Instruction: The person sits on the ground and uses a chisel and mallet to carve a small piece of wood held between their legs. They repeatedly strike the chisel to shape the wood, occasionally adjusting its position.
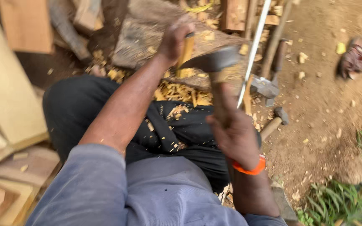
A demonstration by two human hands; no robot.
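Outdoors in daylight, bare brown dirt (pixel 327 96) littered with wood chips (pixel 181 92) filled the ground, pale planks (pixel 9 96) were stacked at nine o'clock, grass (pixel 348 196) grew at five o'clock, and a worn shoe (pixel 355 56) lay at two o'clock.

The left hand (pixel 176 38) grips a wood piece (pixel 185 52) standing on the chopping block (pixel 147 37), ahead of the knees. The right hand (pixel 231 127) holds an axe (pixel 214 62), its head just right of that piece. Chips (pixel 181 92) lie between block and lap. Planks (pixel 9 96) lie left. A hammer (pixel 275 119) lies right, a shoe (pixel 355 56) far right.
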